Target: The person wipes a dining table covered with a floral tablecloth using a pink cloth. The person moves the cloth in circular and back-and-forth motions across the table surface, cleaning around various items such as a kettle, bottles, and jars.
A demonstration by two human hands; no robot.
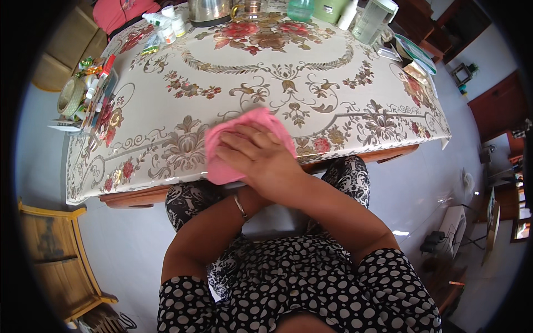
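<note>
A pink cloth point(221, 169) lies at the near edge of a table covered with a floral tablecloth point(233, 58). My right hand point(255, 150) presses down on it from above, fingers bent and a little apart, with the cloth bunched around them. From the lower left my left forearm point(214, 225), wearing a silver bracelet point(240, 206), crosses toward the same spot. The left hand itself is hidden beneath my right wrist, so its fingers do not show.
At the far edge stand a metal kettle point(209, 12), several bottles and a clear pitcher point(375, 22). A woven basket point(71, 97) with small items sits at the left edge. Wooden chairs point(55, 250) stand at left; my knees are under the table's front edge.
</note>
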